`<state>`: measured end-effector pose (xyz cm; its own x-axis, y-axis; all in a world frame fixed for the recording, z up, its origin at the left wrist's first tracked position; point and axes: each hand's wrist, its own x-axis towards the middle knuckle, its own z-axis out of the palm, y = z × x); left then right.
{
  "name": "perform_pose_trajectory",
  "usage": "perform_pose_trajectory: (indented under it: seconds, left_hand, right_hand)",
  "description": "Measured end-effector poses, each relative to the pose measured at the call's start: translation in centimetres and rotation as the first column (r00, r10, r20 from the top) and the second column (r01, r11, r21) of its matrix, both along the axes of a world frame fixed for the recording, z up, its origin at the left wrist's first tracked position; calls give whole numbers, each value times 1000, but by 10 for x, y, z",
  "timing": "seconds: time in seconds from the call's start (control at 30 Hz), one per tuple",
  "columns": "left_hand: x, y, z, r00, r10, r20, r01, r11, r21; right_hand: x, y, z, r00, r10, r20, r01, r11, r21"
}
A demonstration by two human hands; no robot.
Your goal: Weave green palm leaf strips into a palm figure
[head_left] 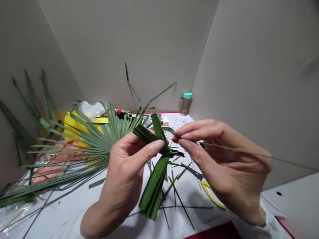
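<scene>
My left hand (132, 156) pinches a folded bundle of green palm leaf strips (154, 189) between thumb and fingers. Its pleated part fans downward, and two short folded ends stick up above my thumb. To the right, my right hand (219, 159) is closed with thumb and fingertips on a thin green leaf strand (249, 152). One side of the strand runs to the bundle, while the other trails off to the right. Partly hidden under my right hand lie scissors with yellow handles (209, 192), blades pointing left.
A large fan palm leaf (112, 132) spreads over the left side. Behind it are a yellow bag (74, 127) and a white plastic bag (92, 109). A bottle with a teal lid (185, 104) stands at the back wall. Leaf scraps (179, 196) litter the white table (82, 199).
</scene>
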<state>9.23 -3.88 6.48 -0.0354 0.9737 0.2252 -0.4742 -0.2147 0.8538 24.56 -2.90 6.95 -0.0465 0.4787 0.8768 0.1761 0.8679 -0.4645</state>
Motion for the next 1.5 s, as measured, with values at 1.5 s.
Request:
perform_pose_trajectory:
  seconds: [1.5]
  left_hand:
    - [-6,-2,8,987,-142,72,150,980,-130]
  right_hand:
    - [7,14,13,890,357,-284,-456,713,-533]
